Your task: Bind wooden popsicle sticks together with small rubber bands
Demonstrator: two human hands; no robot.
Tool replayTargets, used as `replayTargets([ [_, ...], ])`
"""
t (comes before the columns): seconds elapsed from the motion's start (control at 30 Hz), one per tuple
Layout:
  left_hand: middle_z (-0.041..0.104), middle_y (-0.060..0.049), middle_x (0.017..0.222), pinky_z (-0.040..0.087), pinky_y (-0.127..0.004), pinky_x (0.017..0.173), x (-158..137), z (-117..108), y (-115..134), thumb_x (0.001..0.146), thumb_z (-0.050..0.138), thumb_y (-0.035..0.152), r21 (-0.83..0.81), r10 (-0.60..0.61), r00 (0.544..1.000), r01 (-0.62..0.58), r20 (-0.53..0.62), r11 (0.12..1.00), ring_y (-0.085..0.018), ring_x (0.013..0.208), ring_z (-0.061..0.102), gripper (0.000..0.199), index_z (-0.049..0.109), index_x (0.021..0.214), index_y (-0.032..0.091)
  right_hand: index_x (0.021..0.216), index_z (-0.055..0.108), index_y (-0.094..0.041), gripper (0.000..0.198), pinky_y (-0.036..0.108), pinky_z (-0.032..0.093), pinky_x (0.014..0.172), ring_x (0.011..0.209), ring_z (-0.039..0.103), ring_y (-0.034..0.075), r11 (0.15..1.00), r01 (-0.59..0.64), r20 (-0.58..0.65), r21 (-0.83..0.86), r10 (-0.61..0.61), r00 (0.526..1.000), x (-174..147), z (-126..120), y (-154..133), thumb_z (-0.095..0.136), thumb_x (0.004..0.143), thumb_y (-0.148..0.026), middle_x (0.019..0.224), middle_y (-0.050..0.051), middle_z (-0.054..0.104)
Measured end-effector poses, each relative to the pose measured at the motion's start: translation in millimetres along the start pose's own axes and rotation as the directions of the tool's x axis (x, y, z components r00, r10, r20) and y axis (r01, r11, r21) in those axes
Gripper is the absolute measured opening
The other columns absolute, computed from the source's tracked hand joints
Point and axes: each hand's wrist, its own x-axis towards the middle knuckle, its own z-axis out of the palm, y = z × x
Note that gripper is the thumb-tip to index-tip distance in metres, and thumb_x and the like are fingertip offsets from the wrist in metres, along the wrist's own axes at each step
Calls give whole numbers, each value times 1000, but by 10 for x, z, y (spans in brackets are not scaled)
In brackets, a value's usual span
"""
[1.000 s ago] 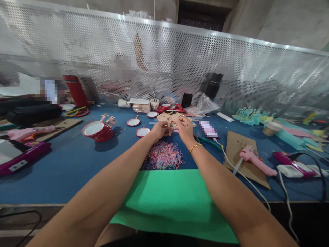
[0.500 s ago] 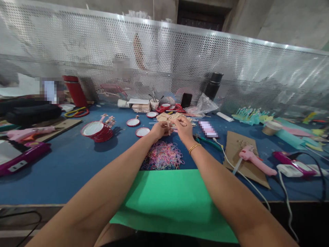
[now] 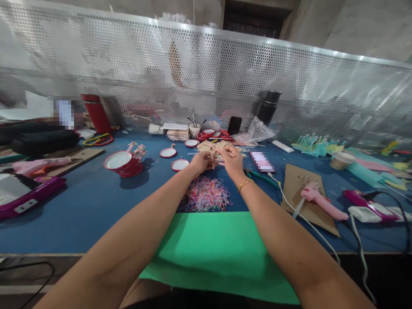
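Adjustment, we judge: far of the loop pile, our left hand pinches a pale piece; our right hand curls alongside, its grip unclear. Next likely calls for steadiness.

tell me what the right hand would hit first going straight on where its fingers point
The right hand would likely meet the small pale piece in the left hand first, then the left hand itself; contact and depth there are unclear.
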Motion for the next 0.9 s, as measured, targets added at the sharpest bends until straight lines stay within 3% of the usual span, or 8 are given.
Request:
replayTargets([
  [0.2, 68, -3, 66, 55, -25, 65, -9, 4, 3, 74, 65, 4, 4, 1, 1000, -1, -18, 1000, -13, 63, 66, 13, 66, 83, 14, 75, 64, -21, 26, 25, 48, 66, 71, 60, 15, 1000, 3, 17, -8, -3, 1000, 5, 0, 31, 56, 78, -45, 74, 0, 68],
  [0.4, 68, -3, 66, 56, -26, 65, 4, -6, -5, 70, 73, 9, 10, 7, 1000, -7, -11, 1000, -13, 62, 66, 14, 66, 82, 14, 75, 62, -21, 27, 24, 48, 61, 67, 60, 14, 998, -53, 20, 24, 52, 998, -2, -1, 38, 57, 77, -47, 71, -2, 67],
  [0.63, 69, -4, 69, 56, -26, 66, -17, 6, 9, 73, 68, 5, 19, 10, 1000, -10, -9, 1000, -14, 65, 68, 17, 67, 87, 14, 65, 61, -20, 22, 25, 46, 66, 67, 57, 14, 1000, 4, 23, 8, -4, 1000, -18, -25, -66, 58, 76, -39, 67, -1, 64],
  [0.9, 69, -4, 70, 55, -24, 65, -33, 17, 21, 74, 66, 5, 43, 17, 1000, -16, -15, 999, -14, 67, 68, 18, 67, 90, 15, 69, 63, -20, 22, 25, 45, 64, 68, 58, 15, 999, 15, 23, -36, -14, 1000, -7, 7, 14, 56, 77, -40, 68, -1, 64],
])
